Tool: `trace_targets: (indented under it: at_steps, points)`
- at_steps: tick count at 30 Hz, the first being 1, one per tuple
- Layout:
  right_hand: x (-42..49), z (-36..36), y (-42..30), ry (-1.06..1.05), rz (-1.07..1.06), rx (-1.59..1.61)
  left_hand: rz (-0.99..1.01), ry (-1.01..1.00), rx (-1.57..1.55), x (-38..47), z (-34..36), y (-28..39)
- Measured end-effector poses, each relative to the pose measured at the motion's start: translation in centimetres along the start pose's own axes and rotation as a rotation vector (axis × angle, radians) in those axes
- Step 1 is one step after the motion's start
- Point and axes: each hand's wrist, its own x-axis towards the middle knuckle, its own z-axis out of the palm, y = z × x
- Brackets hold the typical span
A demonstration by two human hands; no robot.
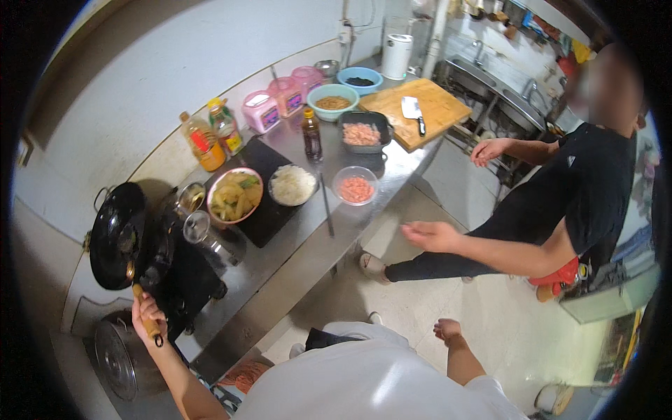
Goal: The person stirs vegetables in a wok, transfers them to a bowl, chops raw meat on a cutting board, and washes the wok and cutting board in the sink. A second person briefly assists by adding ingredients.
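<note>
My left hand (148, 315) is wrapped around the wooden handle (137, 290) of a black wok (116, 236). The wok is tipped steeply on its side over the black gas stove (197, 275), with a shiny wet patch inside. My right hand (448, 331) hangs over the floor at my side, holding nothing, fingers loosely curled. Beside the stove stand a clear lidded container (210, 236) and a small metal pot (191, 197). A bowl of sliced cooked vegetables (235, 195) and a bowl of white rice (293, 185) rest on a dark board (262, 228).
A co-worker (546, 199) stands at right, both hands raised in front. Along the steel counter (294, 236) are a sauce bottle (312, 136), a tray of diced meat (362, 134), a plastic bowl of pink pieces (355, 187), and a cleaver (412, 110) on a wooden cutting board (443, 113).
</note>
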Motion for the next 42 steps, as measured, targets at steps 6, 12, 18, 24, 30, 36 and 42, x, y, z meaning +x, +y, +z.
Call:
trace_targets:
  at_steps: [6, 12, 18, 24, 30, 36, 42]
  points:
    - [-0.7, -1.3, 1.5, 0.085, 0.149, -0.217, 0.015, 0.096, 0.033, -0.1, 0.4, -0.7]
    - [-1.0, -2.0, 0.6, 0.067, 0.111, -0.222, 0.067, 0.166, 0.105, -0.1, 0.2, -1.5]
    - [-0.8, -0.3, -1.3, -0.051, 0.035, -0.275, 0.056, 0.12, 0.032, 0.0, 0.7, -1.1]
    - [-1.2, 0.3, -2.3, -0.087, 0.025, -0.256, 0.064, 0.114, 0.02, 0.1, 1.3, -1.2]
    - [-1.3, -0.3, -2.6, -0.038, 0.124, -0.299, 0.093, 0.276, 0.029, -0.1, 2.4, -1.2]
    - [-1.3, -0.3, -2.1, -0.039, 0.12, -0.339, 0.068, 0.126, 0.043, 0.3, 2.7, -0.9]
    - [-2.5, 0.6, -2.1, -0.092, 0.066, -0.372, 0.155, 0.182, 0.104, 0.0, 3.8, 1.0]
